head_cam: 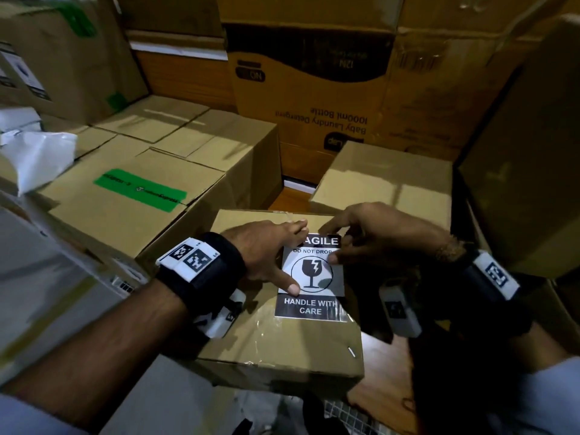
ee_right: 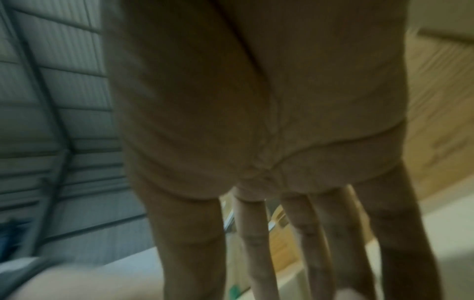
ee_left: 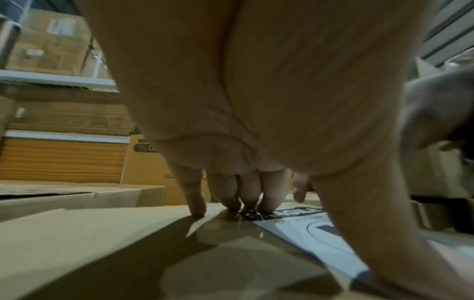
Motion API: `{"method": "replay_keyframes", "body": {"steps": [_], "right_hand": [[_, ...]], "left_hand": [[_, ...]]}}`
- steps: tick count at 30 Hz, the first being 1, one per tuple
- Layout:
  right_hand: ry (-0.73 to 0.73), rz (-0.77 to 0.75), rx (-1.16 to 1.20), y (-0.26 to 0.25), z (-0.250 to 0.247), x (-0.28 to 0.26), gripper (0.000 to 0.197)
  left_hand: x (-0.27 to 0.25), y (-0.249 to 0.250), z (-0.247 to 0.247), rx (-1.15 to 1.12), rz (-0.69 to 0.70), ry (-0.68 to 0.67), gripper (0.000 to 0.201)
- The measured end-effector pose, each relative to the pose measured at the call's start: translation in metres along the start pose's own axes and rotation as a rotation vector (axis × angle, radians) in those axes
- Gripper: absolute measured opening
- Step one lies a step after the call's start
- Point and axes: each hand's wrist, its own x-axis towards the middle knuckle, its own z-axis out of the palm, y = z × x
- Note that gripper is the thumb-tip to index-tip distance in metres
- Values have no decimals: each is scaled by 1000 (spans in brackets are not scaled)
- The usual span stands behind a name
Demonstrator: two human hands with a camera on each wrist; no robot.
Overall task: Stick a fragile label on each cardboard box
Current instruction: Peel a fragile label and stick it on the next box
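Note:
A black-and-white fragile label [head_cam: 314, 309] lies flat on top of a small cardboard box [head_cam: 282, 346] in front of me. My left hand [head_cam: 282, 257] presses on the label's left side, with straight fingers at its top-left corner and the thumb lower down. In the left wrist view those fingertips [ee_left: 197, 209] touch the box [ee_left: 102, 243] and the corner of the label [ee_left: 295, 227]. My right hand [head_cam: 342, 243] rests on the label's upper right edge and covers part of the word FRAGILE. Its fingers [ee_right: 256, 243] are straight and spread in the right wrist view.
A larger box with green tape [head_cam: 125, 196] stands to the left, and a plain box [head_cam: 386, 180] lies behind on the right. A detergent carton [head_cam: 310, 89] is stacked at the back. A tall box [head_cam: 527, 152] closes the right side. A white bag [head_cam: 37, 158] lies far left.

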Motion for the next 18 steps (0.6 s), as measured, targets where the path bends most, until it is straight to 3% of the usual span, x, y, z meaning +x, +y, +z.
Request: {"method": "replay_keyframes", "body": {"steps": [4,18], "right_hand": [[85,-170,-149,-5,24,-4,39],[170,-74,-109,2,51,-11,69]], "left_hand": [[1,1,1,-13,-10,10,114],[-1,6,1,-50,-44,9,113]]}}
